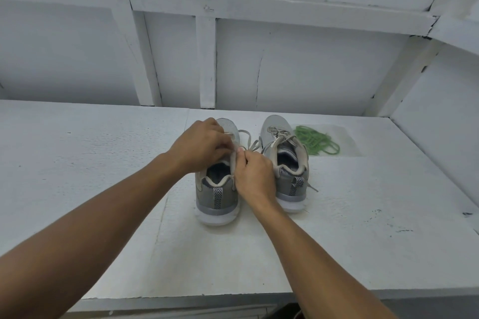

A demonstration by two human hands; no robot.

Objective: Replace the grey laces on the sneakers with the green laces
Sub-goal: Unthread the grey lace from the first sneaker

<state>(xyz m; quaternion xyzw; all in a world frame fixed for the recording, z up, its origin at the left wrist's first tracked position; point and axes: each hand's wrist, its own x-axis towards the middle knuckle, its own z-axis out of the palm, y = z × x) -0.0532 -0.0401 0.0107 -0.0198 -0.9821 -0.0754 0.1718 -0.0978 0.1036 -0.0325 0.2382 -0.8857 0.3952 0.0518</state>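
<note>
Grey sneaker [217, 195] at centre frame on white desk [103, 163], heel nearest; second sneaker [287, 163] just right. Left hand [199, 145] and right hand [255, 176] above the first, fingers [223, 137] of both pinching its grey lace [255, 145]. Green laces [317, 141] bunched further right.

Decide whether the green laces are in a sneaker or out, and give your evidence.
Out: the green laces lie heaped on the table beside the right sneaker, threaded through nothing.

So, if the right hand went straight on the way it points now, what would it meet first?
Probably the left hand: the right hand points forward-left, and their fingers almost touch at the grey lace of the left sneaker.
</note>
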